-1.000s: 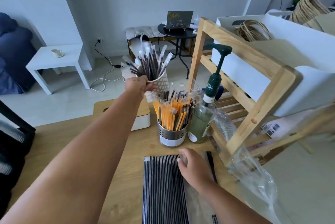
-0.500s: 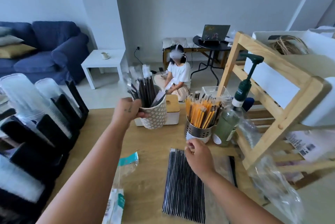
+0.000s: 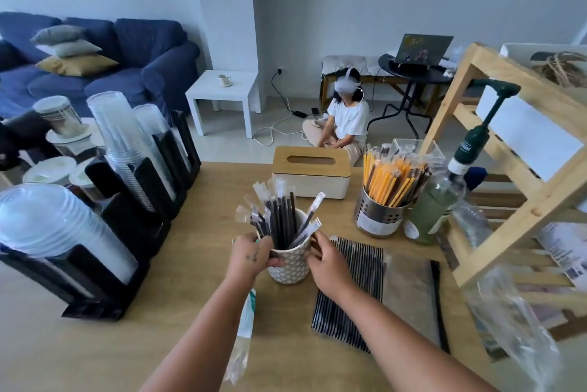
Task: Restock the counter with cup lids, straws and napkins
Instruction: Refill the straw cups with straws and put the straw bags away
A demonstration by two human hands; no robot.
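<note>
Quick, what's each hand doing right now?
Left hand: gripping the patterned cup of black straws.
Right hand: holding the same cup's other side.

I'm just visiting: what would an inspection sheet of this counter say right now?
Surface: light wooden tabletop.
Job's things: patterned white cup of black wrapped straws, steel holder of orange straws, black rack of clear cups and lids, white tissue box with wooden lid, flat pack of black straws.
Clutter: green-pump glass bottle, clear plastic wrapper.
Grippers: left hand and right hand both hold the patterned cup.
Cables: white and black leads on the floor.
Surroundings: blue sofa, seated person with headset, wooden shelf.
</note>
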